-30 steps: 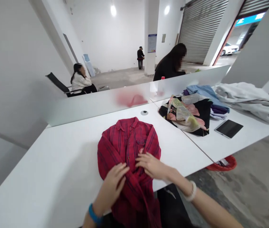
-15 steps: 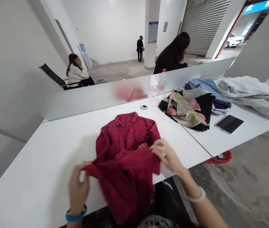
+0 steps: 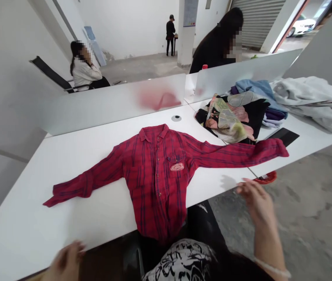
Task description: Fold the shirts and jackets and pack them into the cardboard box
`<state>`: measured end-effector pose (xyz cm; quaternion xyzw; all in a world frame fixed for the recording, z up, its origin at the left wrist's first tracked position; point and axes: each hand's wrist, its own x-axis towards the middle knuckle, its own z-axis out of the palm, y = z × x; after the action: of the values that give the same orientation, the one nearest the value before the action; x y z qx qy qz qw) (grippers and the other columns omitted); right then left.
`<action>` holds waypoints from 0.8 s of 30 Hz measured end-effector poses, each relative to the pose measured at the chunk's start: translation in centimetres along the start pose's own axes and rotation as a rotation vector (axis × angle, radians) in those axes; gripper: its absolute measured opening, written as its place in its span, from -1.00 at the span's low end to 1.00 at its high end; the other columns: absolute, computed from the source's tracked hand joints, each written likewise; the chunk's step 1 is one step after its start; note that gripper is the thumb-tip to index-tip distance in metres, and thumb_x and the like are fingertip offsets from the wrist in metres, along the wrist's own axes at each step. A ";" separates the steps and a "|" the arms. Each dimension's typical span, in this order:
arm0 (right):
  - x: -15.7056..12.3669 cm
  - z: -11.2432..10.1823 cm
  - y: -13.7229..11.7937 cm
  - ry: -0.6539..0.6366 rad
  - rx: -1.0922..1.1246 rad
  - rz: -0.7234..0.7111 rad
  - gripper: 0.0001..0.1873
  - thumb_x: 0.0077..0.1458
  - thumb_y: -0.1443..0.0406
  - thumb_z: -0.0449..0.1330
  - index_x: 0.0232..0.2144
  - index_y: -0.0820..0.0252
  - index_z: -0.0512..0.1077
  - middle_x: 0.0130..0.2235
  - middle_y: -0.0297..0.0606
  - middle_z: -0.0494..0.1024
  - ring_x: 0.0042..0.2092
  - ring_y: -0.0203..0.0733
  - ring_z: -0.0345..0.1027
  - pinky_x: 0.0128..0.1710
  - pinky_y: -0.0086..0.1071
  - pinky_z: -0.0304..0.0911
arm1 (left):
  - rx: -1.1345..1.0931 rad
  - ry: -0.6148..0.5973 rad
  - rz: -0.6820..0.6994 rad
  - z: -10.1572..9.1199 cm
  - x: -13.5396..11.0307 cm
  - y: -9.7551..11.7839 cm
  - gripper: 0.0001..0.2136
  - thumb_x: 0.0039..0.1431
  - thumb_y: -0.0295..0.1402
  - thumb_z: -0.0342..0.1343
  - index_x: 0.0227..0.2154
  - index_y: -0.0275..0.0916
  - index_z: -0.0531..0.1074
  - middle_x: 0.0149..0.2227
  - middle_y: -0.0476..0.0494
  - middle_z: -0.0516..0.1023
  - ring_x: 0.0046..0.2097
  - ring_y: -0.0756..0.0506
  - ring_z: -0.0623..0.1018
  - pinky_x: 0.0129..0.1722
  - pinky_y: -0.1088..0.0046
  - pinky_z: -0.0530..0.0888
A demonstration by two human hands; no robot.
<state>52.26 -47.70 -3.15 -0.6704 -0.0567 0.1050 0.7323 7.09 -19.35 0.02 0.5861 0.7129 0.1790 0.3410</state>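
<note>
The L hand (image 3: pixel 66 260) is held open, low by the near bench edge, w/ nothing gripped. The R hand (image 3: pixel 255 203) is held open & raised just past that edge, fingers spread, nothing gripped, w/ a white beaded bracelet (image 3: pixel 271 267) on its wrist. Neither is touching the red plaid flannel shirt (image 3: pixel 157 171), which is laid flat, front up, sleeves spread wide, on the white bench (image 3: pixel 66 171). One cuff is lying over a corner of a blk rectangular tablet (image 3: pixel 283 134). Beyond are placed a blk floral garment pile (image 3: pixel 230 117), folded blue & purple clothes (image 3: pixel 256 88) and a crumpled pale grey cloth (image 3: pixel 312 97). A red basket (image 3: pixel 267 178) is seen below the bench. Behind a frosted divider (image 3: pixel 110 103), a person in blk (image 3: pixel 215 47) is seen standing, and a person in a white top (image 3: pixel 85 72) is seen seated.
</note>
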 end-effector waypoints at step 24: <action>-8.2 14.8 1.9 -0.273 0.444 0.439 -0.67 -0.18 0.18 0.29 -0.37 0.05 0.25 -0.47 -0.51 0.37 -0.47 -0.34 0.25 -0.49 -0.48 0.15 | -0.704 -0.495 -0.119 12.7 -6.4 -0.2 -0.46 -0.41 0.01 0.37 -0.38 -0.29 0.52 -0.27 -0.25 0.62 -0.10 -0.27 0.57 0.11 0.17 0.36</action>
<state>40.86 -35.12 -3.17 -0.4704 0.0158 0.3588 0.8061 16.35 -27.40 -7.27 0.4170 0.5376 0.2454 0.6906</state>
